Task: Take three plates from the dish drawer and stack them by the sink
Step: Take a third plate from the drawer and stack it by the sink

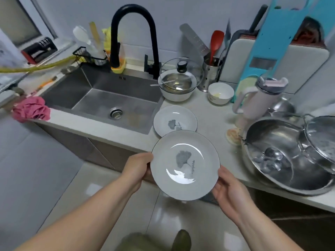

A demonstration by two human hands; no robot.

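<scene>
I hold a white plate (184, 165) with a grey leaf print and a dark rim in the air, just in front of the counter edge. My left hand (138, 168) grips its left rim and my right hand (229, 192) grips its lower right rim. On the counter (208, 113) just beyond it, right of the steel sink (108, 102), lies a small stack of matching plates (175, 121). The held plate overlaps the near edge of that stack in view. The dish drawer is out of sight.
A black faucet (132, 37) arches over the sink. Behind the stack stand a bowl with a glass lid (178, 84) and a small white bowl (220, 93). A lidded tumbler (261, 98) and large steel basins (284, 154) crowd the right counter. A pink cloth (31, 109) lies at left.
</scene>
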